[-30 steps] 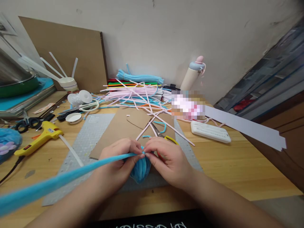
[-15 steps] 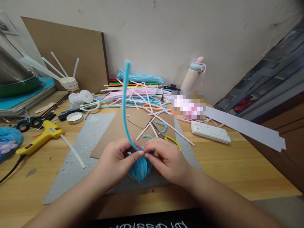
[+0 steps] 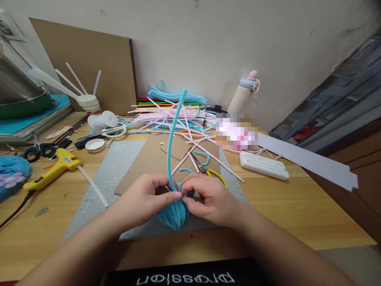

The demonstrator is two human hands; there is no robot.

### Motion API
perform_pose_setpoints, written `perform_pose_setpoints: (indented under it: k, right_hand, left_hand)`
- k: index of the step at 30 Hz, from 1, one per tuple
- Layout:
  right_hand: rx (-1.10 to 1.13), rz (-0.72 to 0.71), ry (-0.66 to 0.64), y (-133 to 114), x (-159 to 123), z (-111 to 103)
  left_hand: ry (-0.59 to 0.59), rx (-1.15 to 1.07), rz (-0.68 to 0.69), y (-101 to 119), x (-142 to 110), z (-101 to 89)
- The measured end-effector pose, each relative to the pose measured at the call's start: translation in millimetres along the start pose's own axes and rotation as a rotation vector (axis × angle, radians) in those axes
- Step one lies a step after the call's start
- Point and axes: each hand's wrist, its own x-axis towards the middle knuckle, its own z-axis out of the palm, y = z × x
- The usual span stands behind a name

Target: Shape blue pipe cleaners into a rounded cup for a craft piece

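A long light-blue pipe cleaner rises from between my two hands, its free end curving up and to the right. My left hand pinches it low down, thumb and fingers closed. Close beside it, my right hand is closed too, fingertips meeting the left thumb at the pipe cleaner's base. Under both hands sits a rounded blue bundle of bent pipe cleaners, partly hidden by the fingers. Just beyond my right hand lie yellow-handled pliers or scissors and short blue pipe cleaner pieces.
A cardboard sheet lies on a grey cutting mat. To the left are a yellow glue gun, black scissors and another blue piece. Piled pipe cleaners and a bottle stand behind; a white box is right.
The free end of the pipe cleaner has swung to the right and dropped slightly. Both hands stay together over the blue bundle.
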Motion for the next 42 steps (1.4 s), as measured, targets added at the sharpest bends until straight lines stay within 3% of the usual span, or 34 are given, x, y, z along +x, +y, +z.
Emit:
perform_pose_setpoints:
  k: [6,11,18,24,29,34,39,42]
  right_hand:
    - [0.019,-0.007,-0.049,0,0,-3]
    - [-0.003,-0.131,0.002,-4,1,-3]
    - [-0.345,-0.364,0.148,-8,-1,0]
    - [-0.591,-0.464,0.141,-9,-8,0]
    - [-0.551,-0.347,0.092,-6,-5,1]
    - [-0.242,-0.202,0.172,-1,-2,5]
    - [0.206,0.17,0.043,-2,0,-2]
    - [0.308,0.379,-0.094,-4,2,-8]
  left_hand:
    - [-0.059,0.222,0.061,14,-1,-8.1]
    - [-0.185,0.072,-0.027,19,4,-10.0]
    - [-0.055,-0.277,-0.189,6,4,2.5]
    - [0.022,-0.346,-0.282,7,1,8.4]
    - [0.013,-0.167,-0.153,12,-2,6.7]
    - [0.067,-0.087,-0.089,13,-4,5.7]
    - [-0.014,-0.06,-0.078,9,-3,1.8]
    - [-0.032,0.071,-0.031,11,-4,1.0]
